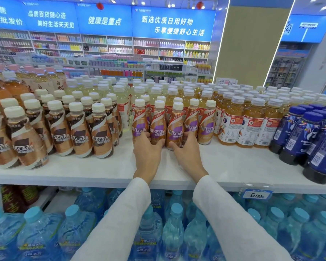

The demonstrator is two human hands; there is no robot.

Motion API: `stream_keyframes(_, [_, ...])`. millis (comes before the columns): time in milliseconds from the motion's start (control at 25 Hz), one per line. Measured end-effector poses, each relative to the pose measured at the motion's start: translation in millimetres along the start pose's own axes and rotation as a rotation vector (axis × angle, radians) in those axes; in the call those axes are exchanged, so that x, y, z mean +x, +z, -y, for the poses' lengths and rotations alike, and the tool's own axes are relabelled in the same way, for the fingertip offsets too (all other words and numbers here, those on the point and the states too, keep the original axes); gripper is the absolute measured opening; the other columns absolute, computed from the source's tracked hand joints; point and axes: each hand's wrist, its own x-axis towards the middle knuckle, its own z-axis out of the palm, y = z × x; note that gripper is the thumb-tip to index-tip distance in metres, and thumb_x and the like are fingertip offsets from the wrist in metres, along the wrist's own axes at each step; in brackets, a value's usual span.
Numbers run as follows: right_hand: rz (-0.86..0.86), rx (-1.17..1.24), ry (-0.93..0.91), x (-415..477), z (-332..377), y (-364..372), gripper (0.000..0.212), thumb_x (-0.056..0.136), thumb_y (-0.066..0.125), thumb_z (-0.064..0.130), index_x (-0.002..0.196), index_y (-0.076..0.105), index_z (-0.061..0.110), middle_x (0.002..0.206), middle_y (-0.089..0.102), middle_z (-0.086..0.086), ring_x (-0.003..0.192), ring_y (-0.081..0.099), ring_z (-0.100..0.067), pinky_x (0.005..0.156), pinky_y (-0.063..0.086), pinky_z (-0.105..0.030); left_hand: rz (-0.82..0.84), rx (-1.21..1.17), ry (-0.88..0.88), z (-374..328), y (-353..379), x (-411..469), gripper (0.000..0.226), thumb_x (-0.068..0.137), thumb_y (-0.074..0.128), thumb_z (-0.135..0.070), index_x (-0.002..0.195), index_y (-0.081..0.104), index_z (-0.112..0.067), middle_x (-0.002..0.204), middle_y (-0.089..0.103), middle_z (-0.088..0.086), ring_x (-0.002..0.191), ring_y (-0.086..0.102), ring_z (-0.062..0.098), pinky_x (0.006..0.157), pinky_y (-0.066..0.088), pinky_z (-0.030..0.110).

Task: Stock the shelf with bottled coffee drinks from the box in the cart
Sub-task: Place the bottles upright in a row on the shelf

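Observation:
Several purple-labelled Nescafe coffee bottles stand in a cluster on the white shelf [224,166]. My left hand [148,153] is wrapped around the base of one coffee bottle [158,123] in the front row. My right hand [188,153] grips the base of the neighbouring coffee bottle [175,125]. Both bottles stand upright on the shelf board. The box and the cart are out of view.
Brown-labelled Nescafe bottles [79,132] fill the shelf to the left. Orange tea bottles [247,119] and dark blue bottles [309,136] stand to the right. Pale drink bottles stand behind. Blue water bottles [173,228] fill the lower shelf, with a price tag [257,194] on the edge.

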Motion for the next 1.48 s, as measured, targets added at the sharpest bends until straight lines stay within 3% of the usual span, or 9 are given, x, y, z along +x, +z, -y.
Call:
stream_keyframes(80, [0.006,-0.013,-0.003,0.8,-0.7,-1.2,0.053,0.089,0.076,0.029,0.132,0.044,0.024,0.134,0.057,0.001,0.123,0.058,-0.018,0.105,0.051,-0.042,-0.049,-0.025,0.038,5.6,-15.8,2.7,0.036,0.090,0.077,-0.030,0.120,0.058,-0.021,0.111,0.062,-0.005,0.105,0.063,0.017,0.081,0.047,0.019])
stream_keyframes(240, [0.023,-0.027,0.024,0.3,-0.5,-2.6,0.057,0.092,0.073,0.032,0.139,0.041,0.024,0.142,0.054,0.002,0.129,0.054,-0.019,0.109,0.048,-0.044,-0.067,0.008,0.062,16.3,-47.2,23.8,0.060,0.091,0.076,-0.018,0.143,0.046,-0.015,0.139,0.054,0.006,0.127,0.053,0.022,0.104,0.043,0.033])
stream_keyframes(320, [0.027,-0.030,0.022,-1.0,0.1,-2.3,0.057,0.092,0.072,0.032,0.139,0.041,0.024,0.142,0.053,0.003,0.129,0.054,-0.019,0.110,0.047,-0.045,0.004,-0.011,0.056,18.6,-51.4,30.3,0.061,0.093,0.073,-0.015,0.147,0.045,-0.014,0.144,0.056,0.006,0.132,0.052,0.023,0.103,0.039,0.029])
stream_keyframes(560, [0.020,-0.029,0.020,-2.3,3.0,-2.7,0.056,0.093,0.072,0.032,0.139,0.042,0.025,0.141,0.054,0.004,0.129,0.055,-0.018,0.110,0.047,-0.044,0.058,-0.048,0.081,24.3,-42.9,28.9,0.049,0.095,0.069,-0.011,0.142,0.055,-0.017,0.135,0.064,0.000,0.125,0.059,0.018,0.103,0.043,0.030])
stream_keyframes(720, [0.004,-0.021,0.027,-2.8,4.1,-3.8,0.055,0.092,0.073,0.030,0.138,0.045,0.024,0.139,0.057,0.004,0.126,0.057,-0.018,0.108,0.049,-0.042,0.054,-0.042,0.074,24.1,-39.8,29.9,0.048,0.096,0.068,-0.012,0.141,0.054,-0.017,0.137,0.063,0.001,0.126,0.058,0.020,0.109,0.046,0.039])
stream_keyframes(960, [-0.018,-0.012,0.022,-2.0,5.0,-3.7,0.052,0.089,0.076,0.028,0.134,0.049,0.023,0.133,0.060,0.004,0.121,0.059,-0.016,0.105,0.051,-0.043,0.064,-0.048,0.043,27.5,-38.1,33.0,0.046,0.096,0.069,-0.015,0.140,0.054,-0.019,0.135,0.063,0.000,0.123,0.059,0.018,0.100,0.046,0.031])
stream_keyframes(1120, [-0.010,-0.018,0.032,-3.0,6.1,-3.1,0.053,0.091,0.074,0.028,0.136,0.047,0.022,0.136,0.059,0.003,0.124,0.058,-0.018,0.107,0.050,-0.042,0.061,-0.032,0.058,27.8,-37.3,33.7,0.048,0.095,0.070,-0.016,0.140,0.054,-0.019,0.135,0.063,0.000,0.124,0.058,0.018,0.106,0.048,0.038])
stream_keyframes(1200, [0.014,-0.022,0.041,-7.4,11.6,-6.0,0.057,0.091,0.075,0.030,0.139,0.045,0.021,0.140,0.056,0.002,0.127,0.056,-0.019,0.108,0.048,-0.042,0.073,-0.030,0.081,25.9,-39.3,28.2,0.049,0.095,0.071,-0.016,0.140,0.054,-0.020,0.136,0.062,-0.001,0.123,0.057,0.015,0.104,0.046,0.033])
stream_keyframes(1480, [0.033,-0.151,0.002,-68.7,17.8,-41.7,0.051,0.097,0.065,0.031,0.143,0.046,0.020,0.142,0.053,0.001,0.122,0.056,-0.017,0.103,0.046,-0.035,0.034,0.057,0.046,26.0,-76.8,-25.3,0.049,0.100,0.064,-0.033,0.144,0.052,-0.015,0.143,0.059,0.003,0.124,0.059,0.021,0.104,0.047,0.034])
